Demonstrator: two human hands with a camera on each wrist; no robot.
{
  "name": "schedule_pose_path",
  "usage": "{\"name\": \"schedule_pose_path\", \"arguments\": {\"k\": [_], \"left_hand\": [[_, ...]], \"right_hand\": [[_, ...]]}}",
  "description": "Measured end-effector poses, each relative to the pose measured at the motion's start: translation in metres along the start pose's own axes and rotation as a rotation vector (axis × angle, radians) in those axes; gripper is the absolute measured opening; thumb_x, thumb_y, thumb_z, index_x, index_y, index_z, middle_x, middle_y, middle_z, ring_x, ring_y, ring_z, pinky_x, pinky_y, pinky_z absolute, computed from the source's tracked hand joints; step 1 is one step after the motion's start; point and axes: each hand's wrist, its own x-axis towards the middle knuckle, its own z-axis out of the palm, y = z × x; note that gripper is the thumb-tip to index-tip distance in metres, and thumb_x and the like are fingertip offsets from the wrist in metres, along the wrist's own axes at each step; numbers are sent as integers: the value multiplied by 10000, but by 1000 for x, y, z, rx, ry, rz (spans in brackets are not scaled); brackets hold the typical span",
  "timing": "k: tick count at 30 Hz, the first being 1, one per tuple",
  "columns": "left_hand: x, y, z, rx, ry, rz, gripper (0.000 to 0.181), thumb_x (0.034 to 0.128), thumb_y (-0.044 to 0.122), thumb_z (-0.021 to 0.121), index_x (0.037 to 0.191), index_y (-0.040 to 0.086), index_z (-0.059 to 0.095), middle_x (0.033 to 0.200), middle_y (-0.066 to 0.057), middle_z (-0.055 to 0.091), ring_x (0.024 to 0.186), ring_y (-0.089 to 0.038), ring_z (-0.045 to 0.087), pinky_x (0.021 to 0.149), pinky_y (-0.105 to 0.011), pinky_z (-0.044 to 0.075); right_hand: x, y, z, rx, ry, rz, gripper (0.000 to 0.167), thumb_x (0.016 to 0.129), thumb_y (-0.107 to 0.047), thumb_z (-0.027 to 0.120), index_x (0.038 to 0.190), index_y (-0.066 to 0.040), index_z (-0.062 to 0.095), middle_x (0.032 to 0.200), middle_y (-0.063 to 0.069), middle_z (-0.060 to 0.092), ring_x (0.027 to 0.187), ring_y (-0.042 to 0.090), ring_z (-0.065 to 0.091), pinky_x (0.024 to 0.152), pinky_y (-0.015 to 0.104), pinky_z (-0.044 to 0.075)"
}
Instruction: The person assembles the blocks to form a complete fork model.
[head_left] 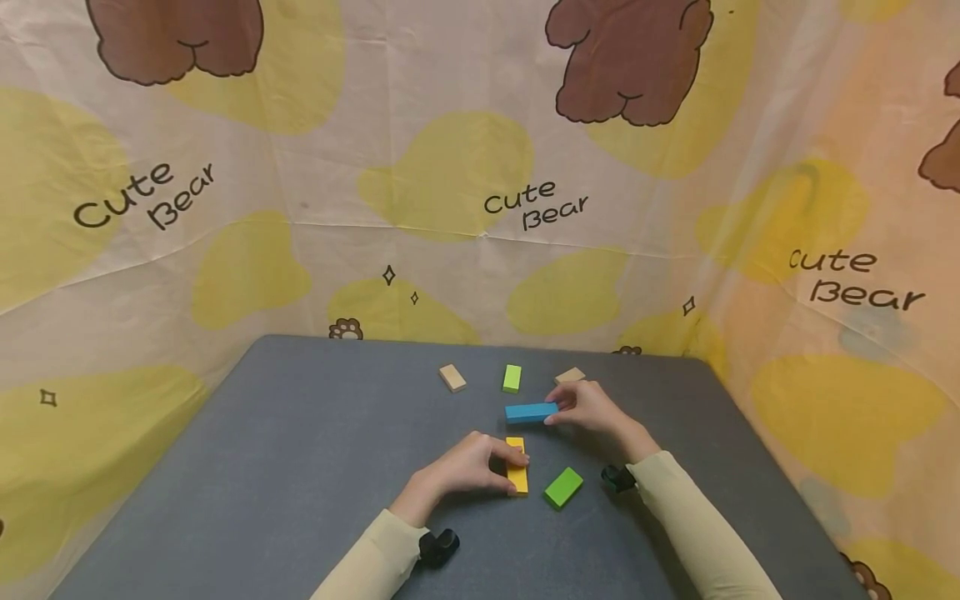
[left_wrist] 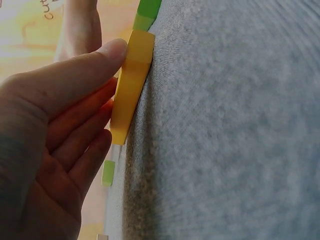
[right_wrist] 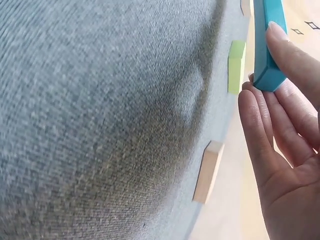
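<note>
A yellow block lies flat on the grey table, and my left hand pinches it between thumb and fingers. The left wrist view shows the thumb on the near end of the yellow block. My right hand holds a blue block by its right end. In the right wrist view the blue block appears raised off the cloth, between thumb and fingers. Just right of the yellow block lies a dark green block, touched by neither hand.
Behind the hands lie a light green block, a wooden block to its left and another wooden block partly behind the right hand. The grey table ends at a printed curtain.
</note>
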Motion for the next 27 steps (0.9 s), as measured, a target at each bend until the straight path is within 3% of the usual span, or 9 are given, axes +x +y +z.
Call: {"name": "schedule_pose_path", "arguments": {"k": [27], "left_hand": [[-1, 4, 0, 26, 8, -6, 437, 766, 302, 806, 1184, 224, 704, 1186, 148, 699, 1138, 2, 626, 964, -194, 500]], "right_hand": [[3, -15, 21, 30, -87, -18, 319, 749, -301, 821, 983, -121, 701, 985, 46, 726, 874, 137, 694, 766, 305, 591]]}}
